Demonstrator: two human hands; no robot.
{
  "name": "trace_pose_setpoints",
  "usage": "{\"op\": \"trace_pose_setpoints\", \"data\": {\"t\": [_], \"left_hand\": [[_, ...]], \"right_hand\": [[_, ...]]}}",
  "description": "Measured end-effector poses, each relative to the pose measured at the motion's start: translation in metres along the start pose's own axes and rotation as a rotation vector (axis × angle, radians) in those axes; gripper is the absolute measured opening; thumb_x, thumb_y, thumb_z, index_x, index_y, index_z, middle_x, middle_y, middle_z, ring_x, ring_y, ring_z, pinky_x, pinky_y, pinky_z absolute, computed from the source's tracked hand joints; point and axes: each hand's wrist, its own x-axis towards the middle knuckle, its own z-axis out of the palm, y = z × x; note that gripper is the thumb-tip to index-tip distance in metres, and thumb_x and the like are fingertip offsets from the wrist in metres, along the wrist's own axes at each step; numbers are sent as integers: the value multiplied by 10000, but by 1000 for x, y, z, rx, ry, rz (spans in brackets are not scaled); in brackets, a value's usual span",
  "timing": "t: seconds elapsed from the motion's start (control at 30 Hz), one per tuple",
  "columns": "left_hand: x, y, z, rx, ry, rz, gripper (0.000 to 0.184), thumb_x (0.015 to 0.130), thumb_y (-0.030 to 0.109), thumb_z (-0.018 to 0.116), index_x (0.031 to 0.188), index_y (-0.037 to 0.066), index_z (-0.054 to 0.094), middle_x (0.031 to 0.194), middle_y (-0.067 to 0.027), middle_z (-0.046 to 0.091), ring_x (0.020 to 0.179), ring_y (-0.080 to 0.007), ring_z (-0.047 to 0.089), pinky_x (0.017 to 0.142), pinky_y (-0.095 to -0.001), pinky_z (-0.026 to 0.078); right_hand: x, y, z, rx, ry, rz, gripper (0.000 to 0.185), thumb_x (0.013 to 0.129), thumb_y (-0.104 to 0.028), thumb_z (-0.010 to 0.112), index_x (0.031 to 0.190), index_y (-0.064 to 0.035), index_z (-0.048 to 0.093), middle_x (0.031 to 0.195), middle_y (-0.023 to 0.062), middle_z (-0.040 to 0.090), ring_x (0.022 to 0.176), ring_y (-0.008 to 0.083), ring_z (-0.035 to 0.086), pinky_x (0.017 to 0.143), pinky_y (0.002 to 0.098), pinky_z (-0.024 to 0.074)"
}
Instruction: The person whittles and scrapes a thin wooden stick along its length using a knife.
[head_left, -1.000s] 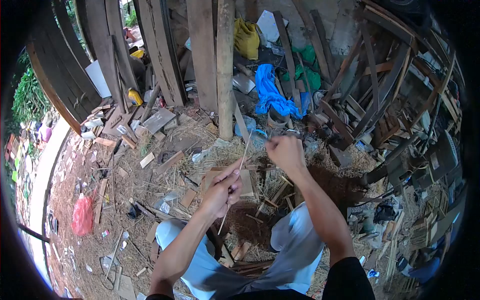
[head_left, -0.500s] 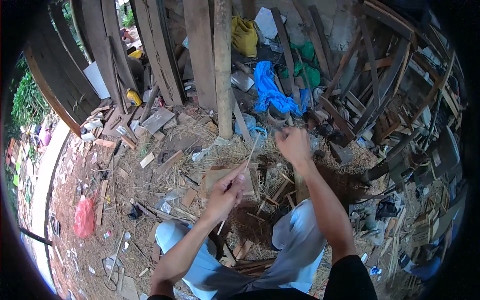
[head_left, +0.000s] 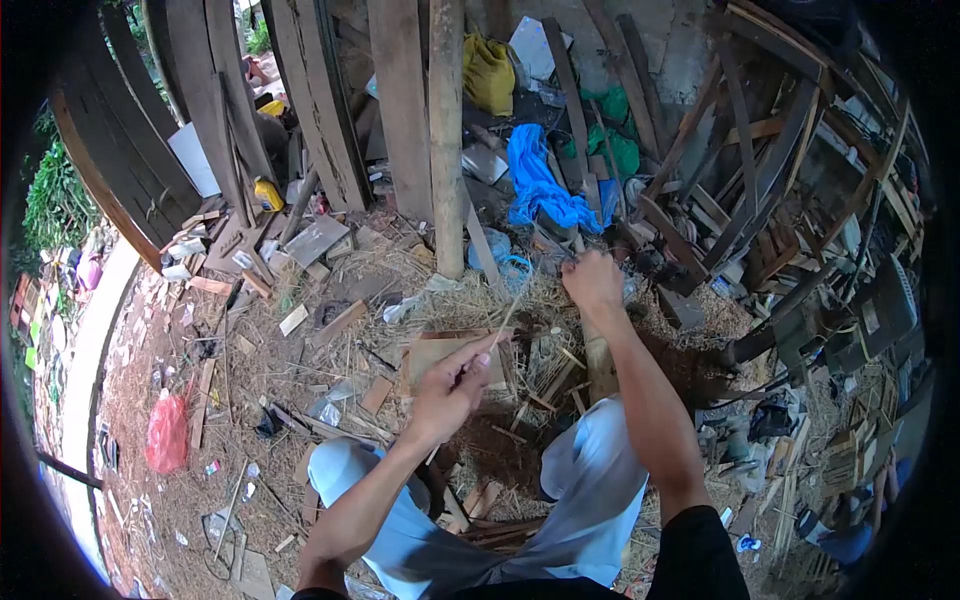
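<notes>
A thin pale strip (head_left: pixel 507 322) slants up and away from my left hand (head_left: pixel 452 394), which is closed round it with the index finger stretched along it. The lower end of the strip shows below that hand. My right hand (head_left: pixel 594 283) is closed, to the right of the strip's upper end and apart from my left hand. What its fingers hold, if anything, is too small to make out. Below my hands, a flat wooden board (head_left: pixel 435 362) lies on the ground in front of my knees.
A wooden post (head_left: pixel 448 150) stands ahead, with a blue cloth (head_left: pixel 545 180) to its right. Leaning planks (head_left: pixel 400 110) rise behind the post. A red plastic bag (head_left: pixel 167 434) lies at the left, and piled timber (head_left: pixel 745 150) stands at the right. Wood scraps litter the ground.
My right hand has moved slightly right and is now less blurred. My left hand remains around the strip, its index finger now more extended.
</notes>
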Motion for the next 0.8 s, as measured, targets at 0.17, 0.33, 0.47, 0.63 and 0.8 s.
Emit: {"op": "trace_pose_setpoints", "data": {"t": [0.17, 0.33, 0.47, 0.63, 0.8], "left_hand": [[19, -28, -5, 205, 193, 203, 302, 946, 162, 473, 1234, 100, 541, 594, 38, 410, 517, -61, 336, 478, -231, 333], [10, -19, -1, 472, 247, 295, 258, 949, 161, 456, 1164, 79, 572, 618, -9, 461, 538, -78, 360, 505, -248, 354], [14, -20, -3, 385, 265, 272, 224, 948, 165, 456, 1084, 74, 609, 582, -48, 442, 506, -83, 340, 479, -258, 341], [7, -19, -4, 502, 253, 305, 224, 946, 162, 458, 1082, 75, 612, 529, -69, 424, 475, -98, 339, 462, -277, 336], [19, -23, -6, 672, 401, 261, 201, 905, 103, 482, 1053, 45, 605, 609, -198, 561, 534, -329, 568, 511, -389, 427]], "right_hand": [[-39, -21, 12, 220, -85, -333, 240, 754, -269, 613, 718, -42, 683, 675, 220, 630, 635, 357, 640, 625, 440, 527], [-59, -50, 12, 11, -154, -543, 244, 750, -262, 605, 699, -35, 678, 650, 218, 624, 635, 356, 643, 616, 447, 524], [-24, -38, 23, -51, -32, -363, 245, 753, -242, 596, 702, -15, 673, 681, 214, 634, 663, 355, 651, 622, 431, 531], [-4, -4, 26, -135, 34, -119, 236, 726, -238, 617, 714, -9, 674, 705, 219, 640, 684, 352, 652, 632, 420, 534], [-37, -27, 16, 103, -89, -299, 205, 714, -223, 622, 725, -26, 678, 705, 209, 642, 699, 355, 649, 681, 426, 526]]}}
